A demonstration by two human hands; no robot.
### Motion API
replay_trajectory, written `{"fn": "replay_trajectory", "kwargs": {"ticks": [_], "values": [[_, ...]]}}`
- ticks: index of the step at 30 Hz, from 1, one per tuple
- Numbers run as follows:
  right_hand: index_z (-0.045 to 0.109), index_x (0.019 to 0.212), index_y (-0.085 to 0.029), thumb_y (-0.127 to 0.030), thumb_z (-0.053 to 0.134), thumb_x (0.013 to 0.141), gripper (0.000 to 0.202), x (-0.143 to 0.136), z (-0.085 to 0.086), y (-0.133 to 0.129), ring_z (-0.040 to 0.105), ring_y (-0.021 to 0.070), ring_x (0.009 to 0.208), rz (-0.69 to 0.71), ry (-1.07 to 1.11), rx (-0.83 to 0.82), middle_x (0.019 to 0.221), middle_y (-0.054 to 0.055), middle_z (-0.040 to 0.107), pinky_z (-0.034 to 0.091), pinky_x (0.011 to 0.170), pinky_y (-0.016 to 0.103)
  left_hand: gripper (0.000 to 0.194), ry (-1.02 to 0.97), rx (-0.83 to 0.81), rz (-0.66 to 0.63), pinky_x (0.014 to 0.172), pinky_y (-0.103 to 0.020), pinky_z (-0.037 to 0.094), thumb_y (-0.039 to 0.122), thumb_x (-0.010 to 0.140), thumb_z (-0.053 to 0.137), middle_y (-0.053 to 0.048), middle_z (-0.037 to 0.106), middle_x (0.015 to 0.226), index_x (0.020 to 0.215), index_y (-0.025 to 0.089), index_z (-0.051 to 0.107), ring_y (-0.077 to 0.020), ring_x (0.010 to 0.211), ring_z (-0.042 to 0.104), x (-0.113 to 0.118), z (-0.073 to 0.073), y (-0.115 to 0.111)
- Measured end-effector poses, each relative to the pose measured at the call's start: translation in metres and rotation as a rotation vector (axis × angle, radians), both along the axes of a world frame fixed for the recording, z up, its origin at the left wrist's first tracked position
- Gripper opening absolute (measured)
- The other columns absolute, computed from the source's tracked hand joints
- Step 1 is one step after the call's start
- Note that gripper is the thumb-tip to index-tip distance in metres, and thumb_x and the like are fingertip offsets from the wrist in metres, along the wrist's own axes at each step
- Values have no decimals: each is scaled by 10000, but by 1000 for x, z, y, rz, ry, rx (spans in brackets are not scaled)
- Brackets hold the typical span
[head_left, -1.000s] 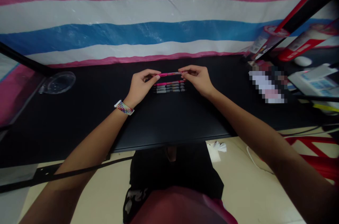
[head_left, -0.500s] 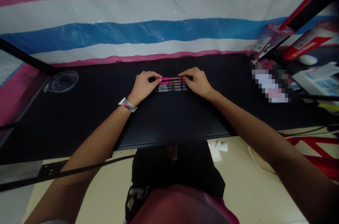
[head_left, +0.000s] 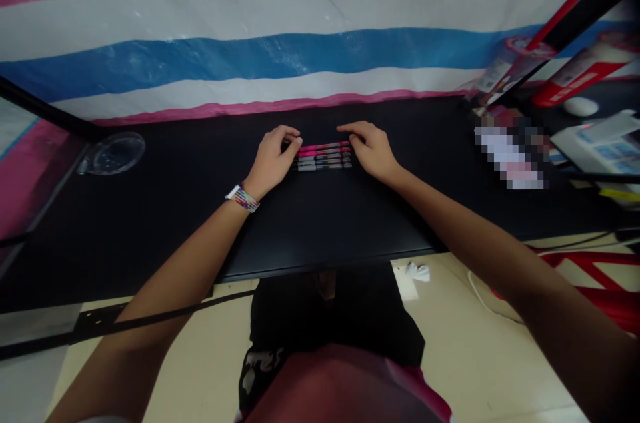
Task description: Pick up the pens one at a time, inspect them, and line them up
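Several slim pens lie side by side in a neat stack of rows on the black desk, pink ones at the far side and grey ones nearer me. At their left ends rests my left hand, its thumb beside the pink pens and its fingers loosely bent, gripping nothing visible. My right hand is at the right ends, index finger stretched out above the row and thumb close to the pen tips. Whether either thumb touches a pen is hard to tell. A patterned band circles my left wrist.
A clear round plastic lid lies at the left. Toward the right stand a clear cup and a red-and-white container, near a white rounded object and a blurred-out patch. A striped sheet hangs behind the desk.
Both hands have loosened from the farthest pink pen's ends. My right index finger has lifted and straightened; my left fingers have drawn slightly back. The pens stay lined up.
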State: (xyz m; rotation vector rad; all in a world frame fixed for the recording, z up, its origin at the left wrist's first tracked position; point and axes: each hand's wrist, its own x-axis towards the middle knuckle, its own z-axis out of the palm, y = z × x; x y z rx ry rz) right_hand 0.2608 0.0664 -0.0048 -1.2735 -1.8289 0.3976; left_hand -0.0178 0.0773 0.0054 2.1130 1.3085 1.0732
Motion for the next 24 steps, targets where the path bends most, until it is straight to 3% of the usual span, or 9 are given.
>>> {"fn": "replay_trajectory", "kwargs": {"ticks": [7, 14, 20, 24], "values": [[764, 1430, -286, -250, 532, 971, 516, -19, -9, 0, 660, 315, 1476, -109, 329, -153, 1559, 46, 752, 489, 1305, 544, 214, -272, -46, 78, 1194, -438, 549, 443, 1130, 610, -96, 775, 1320, 1204, 262, 696, -258, 1286, 723, 13, -9, -4], [700, 1560, -308, -281, 485, 1052, 553, -31, -10, -5, 561, 292, 1601, -89, 299, -213, 1665, 52, 666, 453, 1336, 549, 350, -351, -96, 106, 1227, -436, 518, 603, 1142, 578, -87, 749, 1377, 1289, 294, 653, -273, 1390, 686, 31, -7, -19], [705, 1568, -296, -252, 474, 1041, 578, -36, -14, -2, 530, 276, 1642, -88, 332, -235, 1688, 53, 648, 448, 1351, 529, 332, -414, -131, 109, 1164, -422, 559, 580, 1144, 543, -68, 756, 1310, 1232, 291, 680, -260, 1290, 708, 37, -11, -19], [717, 1547, -229, -239, 471, 1039, 564, -38, -18, 4, 525, 282, 1653, -75, 399, -241, 1715, 99, 621, 460, 1340, 516, 333, -418, -139, 141, 1145, -426, 569, 562, 1148, 520, -68, 759, 1304, 1194, 284, 698, -259, 1282, 701, 35, -14, -14]]}}
